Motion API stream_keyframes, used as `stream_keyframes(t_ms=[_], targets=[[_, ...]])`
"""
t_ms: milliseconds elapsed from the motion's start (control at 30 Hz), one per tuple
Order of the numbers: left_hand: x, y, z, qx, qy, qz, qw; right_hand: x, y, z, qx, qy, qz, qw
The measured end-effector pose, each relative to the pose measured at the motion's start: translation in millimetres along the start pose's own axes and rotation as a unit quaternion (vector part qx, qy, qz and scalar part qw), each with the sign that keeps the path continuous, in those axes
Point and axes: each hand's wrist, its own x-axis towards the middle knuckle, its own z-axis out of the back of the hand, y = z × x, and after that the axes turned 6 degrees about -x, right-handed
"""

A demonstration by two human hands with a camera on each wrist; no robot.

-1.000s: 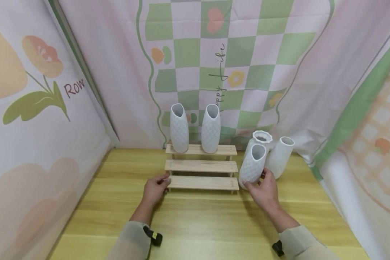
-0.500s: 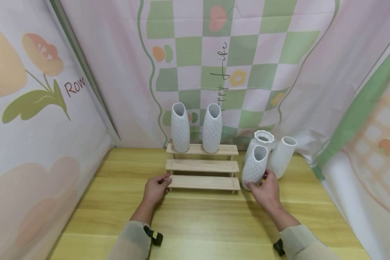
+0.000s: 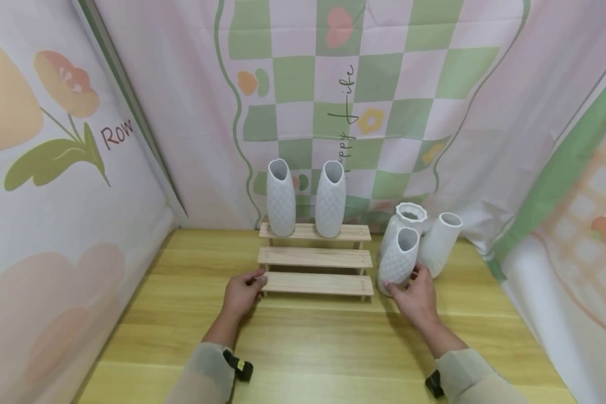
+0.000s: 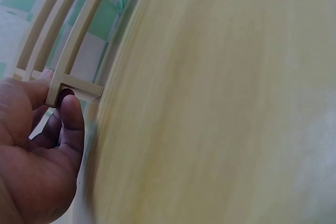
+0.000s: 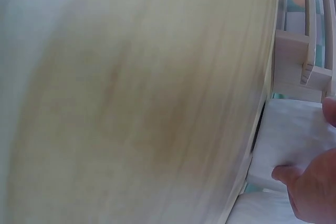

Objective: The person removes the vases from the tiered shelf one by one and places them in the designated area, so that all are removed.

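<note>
Flower-printed cloth (image 3: 55, 235): hung left of the left hand (image 3: 241, 294), which pinched the lowest tier (image 3: 317, 284) of a stepped wooden stand (image 3: 315, 258). Two white vases (image 3: 281, 207): stood atop it, beyond the hands, before a checked backdrop (image 3: 293, 78). Wood-grain table (image 3: 303, 350): lay beneath. Textured vase (image 3: 400, 262): was gripped by the right hand (image 3: 419, 297), two other vases (image 3: 440, 247) just behind. Green-banded cloth (image 3: 586, 241): hung rightmost.

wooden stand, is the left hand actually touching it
Touching. The left wrist view shows it: the left hand pinches the wooden stand at one end, with no gap between.

Front vase (image 3: 400, 262) white, diamond-patterned; rack (image 3: 315, 258) pale beige; table (image 3: 308, 348) yellow-brown, grained; backdrop (image 3: 294, 78) pinkish with green checks
</note>
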Motion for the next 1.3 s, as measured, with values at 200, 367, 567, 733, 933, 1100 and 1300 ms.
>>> stream_keyframes(t_ms=[200,367,567,733,933,1100,1300], targets=[[0.8,1.7,0.2,-0.002,0.002,0.0,1.0,1.2,-1.7,-0.1,-0.001,0.007,-0.004,1.0],[1.4,1.3,0.0,-0.002,0.002,0.007,1.0,1.4,-1.4,0.6,-0.003,0.009,-0.007,0.9999],[1.1,0.2,-0.5,-0.006,0.001,0.009,0.9999,1.8,0.4,3.5,0.001,0.016,-0.008,0.9998],[1.6,0.8,-1.0,-0.009,-0.001,0.006,0.9999,2.5,1.6,5.8,0.018,0.025,-0.022,0.9993],[1.1,2.5,-1.2,-0.009,0.001,-0.002,1.0,-1.4,2.1,6.5,0.039,0.022,-0.048,0.9979],[0.1,2.1,0.0,-0.01,-0.001,-0.008,0.9999,-6.7,6.0,7.3,0.061,-0.006,-0.045,0.9972],[-0.2,1.8,-0.8,-0.005,-0.001,-0.007,1.0,-13.1,10.6,9.4,0.059,-0.054,-0.048,0.9957]])
